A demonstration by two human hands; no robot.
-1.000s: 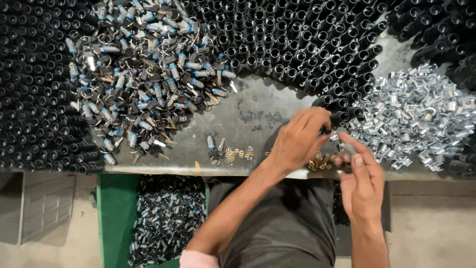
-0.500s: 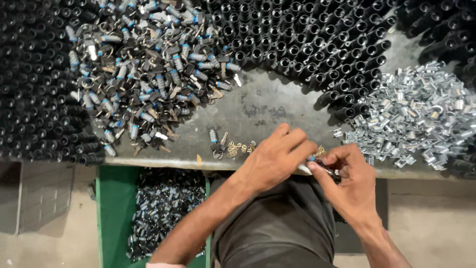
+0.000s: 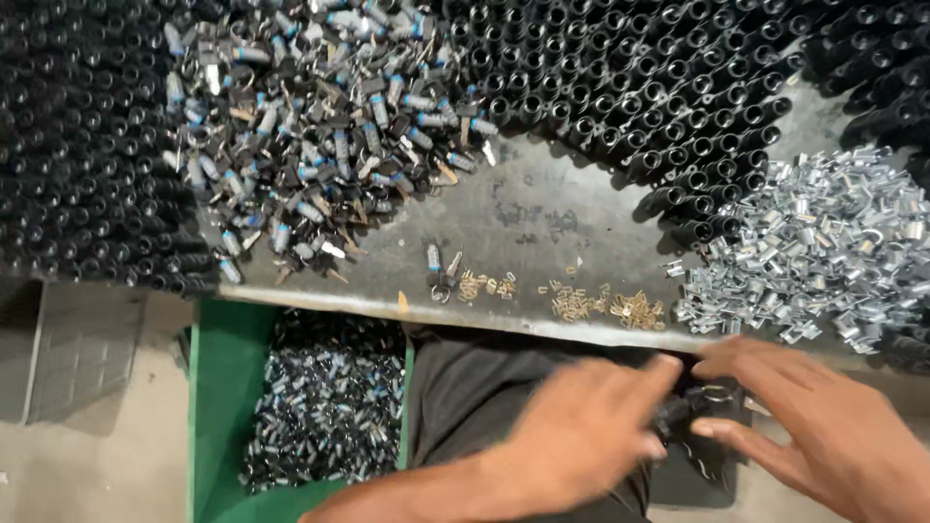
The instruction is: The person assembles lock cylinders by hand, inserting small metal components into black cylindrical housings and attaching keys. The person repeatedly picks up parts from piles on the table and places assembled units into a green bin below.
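Observation:
My left hand (image 3: 591, 431) and my right hand (image 3: 804, 426) meet below the table's front edge, over my lap. Between their fingertips sits a small black cylindrical part with a metal ring (image 3: 683, 407); both hands touch it, and motion blur hides the exact grip. On the grey metal table (image 3: 542, 208), just above my hands, lie small brass pieces (image 3: 605, 305) in a loose row. A single lock cylinder with keys (image 3: 438, 271) lies beside them.
Black tubes (image 3: 639, 77) stand packed across the back and the left side. A heap of keyed lock cylinders (image 3: 310, 136) fills the upper left, silver metal clips (image 3: 823, 252) the right. Below the table a green bin (image 3: 223, 407) holds several finished parts.
Both hands have dropped from the table's edge down toward my lap, carrying the small black part. The view has tilted down, so the table sits higher in the frame.

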